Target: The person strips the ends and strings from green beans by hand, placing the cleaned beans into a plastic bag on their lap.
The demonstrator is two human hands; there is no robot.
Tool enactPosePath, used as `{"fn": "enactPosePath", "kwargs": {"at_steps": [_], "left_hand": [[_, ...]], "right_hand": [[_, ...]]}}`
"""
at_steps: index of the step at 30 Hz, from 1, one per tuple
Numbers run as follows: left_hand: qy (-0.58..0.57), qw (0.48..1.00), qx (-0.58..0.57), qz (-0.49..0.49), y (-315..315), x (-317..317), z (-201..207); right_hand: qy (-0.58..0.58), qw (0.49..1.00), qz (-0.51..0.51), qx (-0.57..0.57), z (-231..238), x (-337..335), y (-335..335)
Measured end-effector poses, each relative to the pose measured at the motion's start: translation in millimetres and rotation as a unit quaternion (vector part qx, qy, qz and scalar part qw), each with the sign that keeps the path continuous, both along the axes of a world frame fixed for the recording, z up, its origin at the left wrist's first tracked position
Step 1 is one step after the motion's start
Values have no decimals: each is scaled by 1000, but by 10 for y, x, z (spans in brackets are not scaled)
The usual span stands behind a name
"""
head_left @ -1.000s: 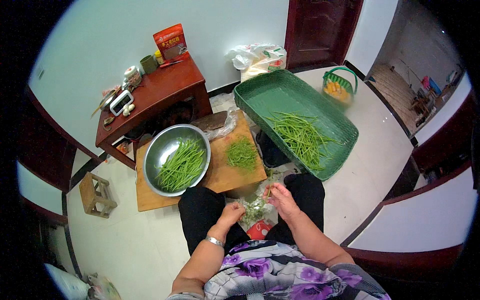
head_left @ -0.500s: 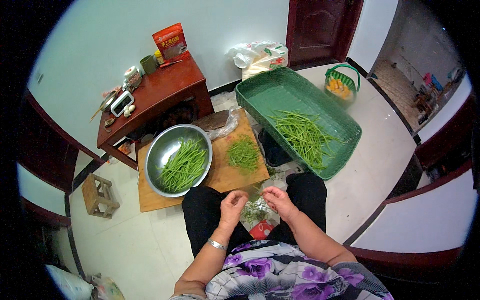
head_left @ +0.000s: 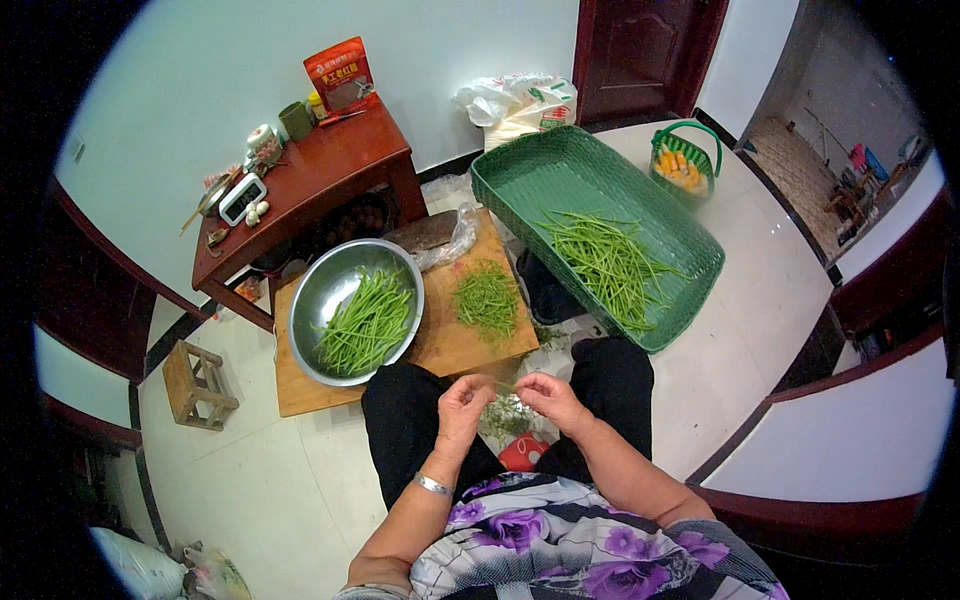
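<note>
Above my lap, my left hand (head_left: 464, 408) and my right hand (head_left: 550, 400) are closed in pinches, fingertips close together. A thin green bean (head_left: 505, 387) stretches between them; its ends are hidden in the fingers. Left of my knees, a steel bowl (head_left: 303, 300) holds a heap of long green beans (head_left: 366, 325). Beside it on a wooden board (head_left: 440, 350) lies a pile of short green bits (head_left: 487, 298). More long green beans (head_left: 605, 265) lie in a large green woven tray (head_left: 690, 250) on the right.
A red-brown table (head_left: 330, 160) carries a red pouch (head_left: 340, 75), jars and a white clock-like device (head_left: 243, 200). A small wooden stool (head_left: 195, 385) stands at the left. A green-handled basket (head_left: 685, 165) and white plastic bags (head_left: 520, 105) are at the back. Green scraps (head_left: 510, 415) lie between my knees.
My hands have come slightly closer together and a little higher, with the thin bean now showing between them. The bowl, the board and the tray stay where they were.
</note>
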State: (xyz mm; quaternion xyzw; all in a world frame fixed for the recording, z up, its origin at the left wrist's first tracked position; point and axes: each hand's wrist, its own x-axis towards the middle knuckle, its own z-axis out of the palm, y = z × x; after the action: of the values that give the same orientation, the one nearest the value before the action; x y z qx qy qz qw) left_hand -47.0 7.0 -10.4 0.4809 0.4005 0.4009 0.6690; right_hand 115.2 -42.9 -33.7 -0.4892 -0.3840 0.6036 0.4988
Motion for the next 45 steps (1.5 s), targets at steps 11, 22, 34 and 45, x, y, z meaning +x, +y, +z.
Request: {"fn": "enactPosePath", "kwargs": {"at_steps": [11, 22, 34, 45], "left_hand": [[-6, 1000, 7, 5, 1, -11, -135], [9, 1000, 3, -17, -38, -4, -250], [26, 999, -10, -24, -53, -17, -248], [16, 998, -65, -16, -61, -21, -322]], "right_hand": [[-8, 1000, 16, -2, 23, -14, -17], [-20, 1000, 11, 4, -69, -47, -13], [-89, 996, -18, 19, -152, -70, -23], [-156, 987, -17, 39, -141, -88, -37]]}}
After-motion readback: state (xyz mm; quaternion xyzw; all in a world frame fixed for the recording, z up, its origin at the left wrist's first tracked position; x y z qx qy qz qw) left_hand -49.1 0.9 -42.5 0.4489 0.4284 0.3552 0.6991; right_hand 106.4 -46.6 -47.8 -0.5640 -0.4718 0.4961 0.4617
